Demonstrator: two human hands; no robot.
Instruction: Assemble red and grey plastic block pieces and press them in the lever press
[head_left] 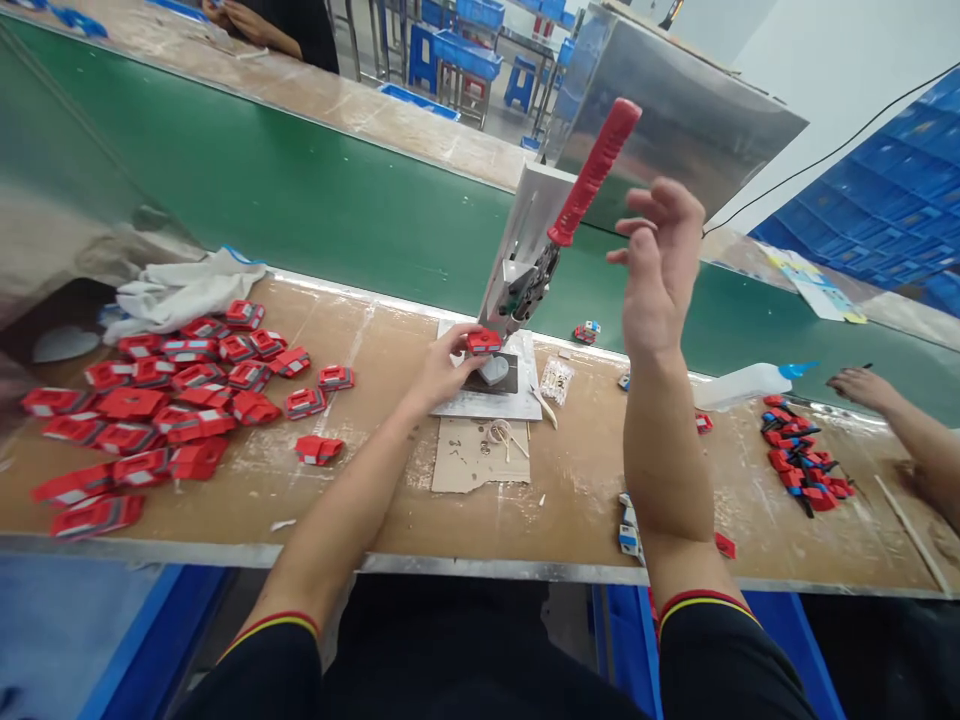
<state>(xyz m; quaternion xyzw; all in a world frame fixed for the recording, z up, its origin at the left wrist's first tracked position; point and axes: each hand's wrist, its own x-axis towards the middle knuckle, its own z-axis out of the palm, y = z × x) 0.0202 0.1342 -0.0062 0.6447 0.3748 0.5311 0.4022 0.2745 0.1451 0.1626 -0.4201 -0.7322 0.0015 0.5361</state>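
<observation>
Between the fingers of my left hand (444, 370) is a red plastic toy part (484, 342), held over a pale round fixture (494, 370) on the press base. The toggle press (529, 285) stands upright behind it, its red handle (598, 170) raised and leaning right. To the right of that handle my right hand (660, 260) is lifted, fingers apart and curled a little, with nothing in it. A pile of similar red and grey parts (180, 385) lies on the left of the bench.
Tweezers (545, 408), a bag of small white pieces (557, 380) and a piece of cardboard (469, 460) lie near the press. A white bottle (750, 382) lies at right by red-black parts (802, 455). A co-worker's hand (866, 388) is beyond. A green conveyor belt (300, 180) runs behind.
</observation>
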